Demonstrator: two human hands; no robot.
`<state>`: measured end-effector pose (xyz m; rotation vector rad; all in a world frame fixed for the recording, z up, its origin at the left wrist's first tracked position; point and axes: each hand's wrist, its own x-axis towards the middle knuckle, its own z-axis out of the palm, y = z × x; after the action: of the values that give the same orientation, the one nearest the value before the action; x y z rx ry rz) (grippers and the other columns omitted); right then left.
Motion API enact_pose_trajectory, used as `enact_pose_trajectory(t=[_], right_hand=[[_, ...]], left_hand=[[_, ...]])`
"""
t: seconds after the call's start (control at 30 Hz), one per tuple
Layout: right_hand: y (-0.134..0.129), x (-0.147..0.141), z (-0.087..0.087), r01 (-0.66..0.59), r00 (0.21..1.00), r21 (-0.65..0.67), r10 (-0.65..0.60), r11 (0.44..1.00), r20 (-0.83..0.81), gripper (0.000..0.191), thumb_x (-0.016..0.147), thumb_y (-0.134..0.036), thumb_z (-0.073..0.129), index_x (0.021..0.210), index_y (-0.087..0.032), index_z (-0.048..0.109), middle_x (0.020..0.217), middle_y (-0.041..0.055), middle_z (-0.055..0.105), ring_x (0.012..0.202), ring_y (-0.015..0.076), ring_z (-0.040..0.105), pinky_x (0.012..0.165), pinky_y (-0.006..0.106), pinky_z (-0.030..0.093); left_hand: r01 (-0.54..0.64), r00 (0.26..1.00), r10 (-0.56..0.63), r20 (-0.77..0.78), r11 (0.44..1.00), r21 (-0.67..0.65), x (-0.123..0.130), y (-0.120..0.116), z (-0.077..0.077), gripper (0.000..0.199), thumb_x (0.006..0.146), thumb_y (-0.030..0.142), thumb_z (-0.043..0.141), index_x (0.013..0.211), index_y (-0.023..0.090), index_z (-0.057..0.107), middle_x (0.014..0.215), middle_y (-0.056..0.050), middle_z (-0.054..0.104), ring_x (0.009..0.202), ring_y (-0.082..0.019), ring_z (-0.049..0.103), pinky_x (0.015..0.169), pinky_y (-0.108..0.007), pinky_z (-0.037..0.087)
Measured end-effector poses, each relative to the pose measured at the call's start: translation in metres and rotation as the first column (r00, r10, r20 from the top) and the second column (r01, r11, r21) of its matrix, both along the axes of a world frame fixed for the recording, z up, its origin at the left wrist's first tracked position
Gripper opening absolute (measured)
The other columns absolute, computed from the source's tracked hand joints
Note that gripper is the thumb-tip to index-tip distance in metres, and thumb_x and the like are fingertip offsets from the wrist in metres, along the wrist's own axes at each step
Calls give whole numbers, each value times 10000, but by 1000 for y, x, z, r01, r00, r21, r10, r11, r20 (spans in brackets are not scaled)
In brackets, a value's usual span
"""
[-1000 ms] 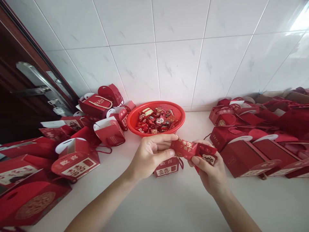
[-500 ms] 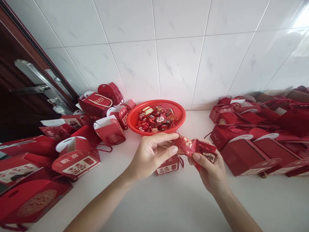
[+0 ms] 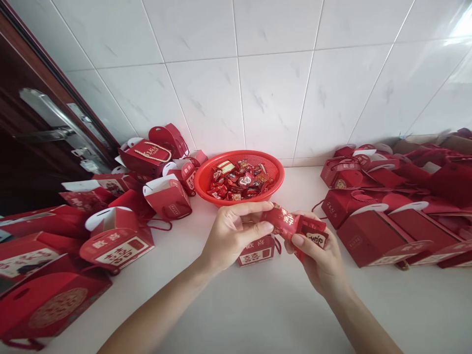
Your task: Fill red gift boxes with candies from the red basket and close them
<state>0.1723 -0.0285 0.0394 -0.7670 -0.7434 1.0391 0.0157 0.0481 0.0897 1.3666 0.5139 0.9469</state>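
My left hand (image 3: 230, 231) pinches the left end of a red packet with gold characters (image 3: 283, 221) between thumb and fingers. Several small red wrapped sweets (image 3: 315, 236) lie in my right hand (image 3: 320, 255), whose thumb presses against the packet's lower right part. Both hands are over a small red box (image 3: 257, 251) standing on the white surface, and they partly hide it. Just beyond them is a red plastic basket (image 3: 276, 169) with many wrapped sweets (image 3: 245, 181) inside.
Red gift boxes (image 3: 120, 243) crowd the left side, near a dark door with a metal handle (image 3: 55, 118). More red boxes (image 3: 376, 238) stand in rows at the right. A white tiled wall (image 3: 273, 98) rises behind the basket.
The packet and my hands have barely moved. The sweets in my right hand have shifted slightly to the left, and the view has tilted a little.
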Motion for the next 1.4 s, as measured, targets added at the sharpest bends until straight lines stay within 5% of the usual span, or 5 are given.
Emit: enact_pose_trajectory(t=[0.43, 0.87, 1.13, 1.4], right_hand=[[-3, 2, -4, 107, 994, 0, -107, 994, 38, 347, 684, -282, 899, 984, -251, 728, 692, -11, 688, 543, 104, 599, 519, 211, 497], [-1, -1, -11, 174, 960, -45, -160, 984, 228, 368, 706, -341, 880, 1024, -243, 723, 882, 16, 679, 636, 119, 572, 556, 248, 493], [-5, 0, -4, 124, 968, -68, -105, 990, 228, 299, 713, -300, 870, 949, -225, 703, 838, 13, 697, 600, 117, 555, 516, 241, 474], [-6, 5, -2, 101, 905, 25, -102, 995, 414, 253, 756, -247, 822, 981, -234, 706, 877, 25, 727, 679, 157, 654, 590, 256, 545]], left_hand=[[-117, 987, 139, -78, 965, 234, -4, -1, -1, 164, 810, 187, 780, 972, 192, 809, 1013, -62, 808, 933, -223, 778, 826, -273, 659], [-244, 920, 362, -151, 830, 502, 2, -10, -6, 85, 813, 190, 751, 890, 173, 781, 929, -52, 801, 873, -200, 769, 812, -264, 636], [-154, 908, 326, -263, 844, 514, 1, -12, -5, 107, 849, 217, 704, 909, 166, 777, 940, -60, 801, 877, -207, 767, 801, -267, 632], [-42, 888, 266, -376, 861, 508, -7, -9, 8, 126, 850, 215, 677, 895, 185, 791, 926, -56, 801, 852, -225, 769, 706, -260, 634]])
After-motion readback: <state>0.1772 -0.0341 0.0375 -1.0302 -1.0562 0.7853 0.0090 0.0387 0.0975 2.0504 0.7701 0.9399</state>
